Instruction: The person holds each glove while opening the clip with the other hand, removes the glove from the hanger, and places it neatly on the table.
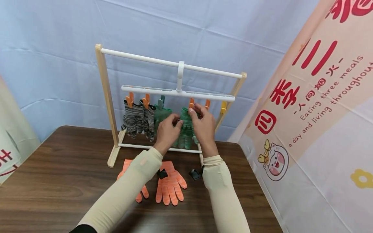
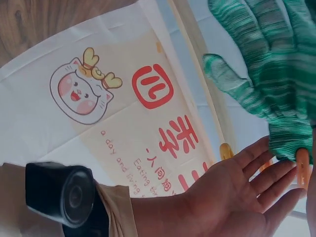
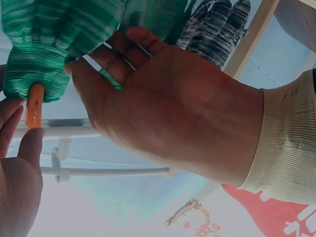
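Note:
A green knit glove (image 1: pixel 186 121) hangs fingers down from an orange clip (image 1: pixel 191 103) on the white hanger (image 1: pixel 166 92); the clip bites its cuff. My right hand (image 1: pixel 204 124) is at that clip, thumb tip by the clip's lower end in the right wrist view, fingers beside it. In the left wrist view this hand's fingers look nearly straight. My left hand (image 1: pixel 169 129) is beside the same glove, its thumb tip at the cuff's edge and its other fingers loosely bent. Behind the left hand another green glove (image 1: pixel 161 115) hangs from a green clip (image 1: pixel 161 102).
Two grey-striped gloves (image 1: pixel 134 118) hang at the left under orange clips. Another orange clip (image 1: pixel 207 103) and a yellow clip (image 1: pixel 223 107) are at the right. A wooden rack (image 1: pixel 106 94) supports the hanger. Orange gloves (image 1: pixel 170 184) lie on the brown table (image 1: pixel 58 174) under my arms.

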The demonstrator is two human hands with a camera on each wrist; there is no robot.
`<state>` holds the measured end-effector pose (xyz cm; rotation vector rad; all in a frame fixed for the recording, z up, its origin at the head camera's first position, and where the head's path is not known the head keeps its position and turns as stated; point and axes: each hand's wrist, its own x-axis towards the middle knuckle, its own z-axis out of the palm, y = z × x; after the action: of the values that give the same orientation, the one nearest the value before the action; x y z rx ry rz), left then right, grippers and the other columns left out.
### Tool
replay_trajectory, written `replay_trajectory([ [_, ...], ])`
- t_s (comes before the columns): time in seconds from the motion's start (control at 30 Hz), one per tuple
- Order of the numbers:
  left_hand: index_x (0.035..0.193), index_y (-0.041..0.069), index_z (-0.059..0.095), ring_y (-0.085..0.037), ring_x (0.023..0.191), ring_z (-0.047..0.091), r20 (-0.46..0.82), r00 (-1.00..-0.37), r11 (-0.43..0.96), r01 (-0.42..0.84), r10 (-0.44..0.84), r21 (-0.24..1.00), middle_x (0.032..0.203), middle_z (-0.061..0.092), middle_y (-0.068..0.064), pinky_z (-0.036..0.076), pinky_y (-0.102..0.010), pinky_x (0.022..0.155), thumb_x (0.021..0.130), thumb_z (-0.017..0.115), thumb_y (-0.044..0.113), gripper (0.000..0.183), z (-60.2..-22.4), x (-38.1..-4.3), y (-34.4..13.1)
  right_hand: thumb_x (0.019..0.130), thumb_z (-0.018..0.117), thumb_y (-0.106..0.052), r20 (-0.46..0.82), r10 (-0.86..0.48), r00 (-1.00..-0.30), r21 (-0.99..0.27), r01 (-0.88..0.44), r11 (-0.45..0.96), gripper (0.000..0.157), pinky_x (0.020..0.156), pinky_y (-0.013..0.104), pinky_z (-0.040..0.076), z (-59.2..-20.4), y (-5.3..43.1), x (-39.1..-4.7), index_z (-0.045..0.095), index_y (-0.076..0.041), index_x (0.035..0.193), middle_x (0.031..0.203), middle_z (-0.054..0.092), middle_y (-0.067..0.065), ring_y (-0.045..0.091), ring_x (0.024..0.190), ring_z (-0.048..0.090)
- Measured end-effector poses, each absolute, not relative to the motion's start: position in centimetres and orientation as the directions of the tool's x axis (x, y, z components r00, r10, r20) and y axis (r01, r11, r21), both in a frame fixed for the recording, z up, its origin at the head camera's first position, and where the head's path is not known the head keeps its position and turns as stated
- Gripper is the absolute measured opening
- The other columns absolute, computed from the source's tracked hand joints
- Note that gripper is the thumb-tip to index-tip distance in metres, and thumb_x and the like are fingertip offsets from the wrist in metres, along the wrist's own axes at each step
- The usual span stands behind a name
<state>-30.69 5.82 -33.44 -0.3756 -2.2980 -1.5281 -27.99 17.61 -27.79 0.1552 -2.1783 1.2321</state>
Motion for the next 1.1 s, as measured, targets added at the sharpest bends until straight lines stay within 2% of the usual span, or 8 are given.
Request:
replay_trajectory([
  [0.27,0.096,0.017,0.062,-0.015,0.073,0.053,0.418,-0.908,0.326,0.406,0.035,0.854,0.085,0.059,0.002,0.043,-0.033,0.064,0.09,0.059,0.029,0.013,-33.37,-30.82,5.57,0.093,0.052,-0.036,0.552,0.163,-0.818,-0.705,-0.354,0.614,0.043,0.092,0.034,0.041,-27.36,17.46,-28.1,0.052,-0.014,0.13,0.12,0.059,0.002,0.012,0.111,0.053],
  [0.5,0.092,0.017,0.06,-0.015,0.072,0.052,0.404,-0.913,0.306,0.399,0.048,0.865,0.083,0.058,0.002,0.042,-0.033,0.063,0.09,0.06,0.029,0.011,-33.46,-30.89,5.3,0.095,0.048,-0.035,0.497,0.078,-0.864,-0.707,-0.351,0.613,0.046,0.095,0.037,0.039,-27.05,17.46,-28.06,0.044,-0.016,0.136,0.126,0.055,0.006,0.014,0.117,0.049],
  [0.67,0.094,0.018,0.06,-0.015,0.075,0.053,0.394,-0.916,0.299,0.396,0.071,0.868,0.086,0.058,0.002,0.043,-0.033,0.065,0.09,0.059,0.028,0.011,-33.46,-30.73,5.3,0.096,0.046,-0.034,0.491,0.063,-0.869,-0.715,-0.361,0.599,0.045,0.096,0.038,0.037,-26.95,17.64,-28.17,0.041,-0.017,0.138,0.126,0.055,0.005,0.013,0.119,0.047],
  [0.9,0.095,0.019,0.061,-0.013,0.076,0.054,0.386,-0.919,0.296,0.393,0.084,0.871,0.087,0.06,0.005,0.044,-0.033,0.066,0.091,0.058,0.029,0.011,-33.5,-30.61,5.22,0.096,0.048,-0.029,0.514,0.075,-0.855,-0.763,-0.415,0.496,0.042,0.08,0.036,0.043,-27.06,17.61,-28.6,0.047,-0.01,0.133,0.106,0.063,0.005,0.015,0.098,0.056],
  [1.1,0.097,0.017,0.061,-0.014,0.073,0.054,0.369,-0.926,0.29,0.377,0.082,0.88,0.085,0.061,0.005,0.043,-0.033,0.063,0.091,0.059,0.026,0.011,-33.41,-30.43,4.89,0.093,0.054,-0.03,0.548,0.092,-0.831,-0.747,-0.437,0.501,0.035,0.078,0.033,0.044,-26.97,17.46,-28.78,0.059,-0.01,0.122,0.1,0.067,0.003,0.012,0.093,0.059],
])
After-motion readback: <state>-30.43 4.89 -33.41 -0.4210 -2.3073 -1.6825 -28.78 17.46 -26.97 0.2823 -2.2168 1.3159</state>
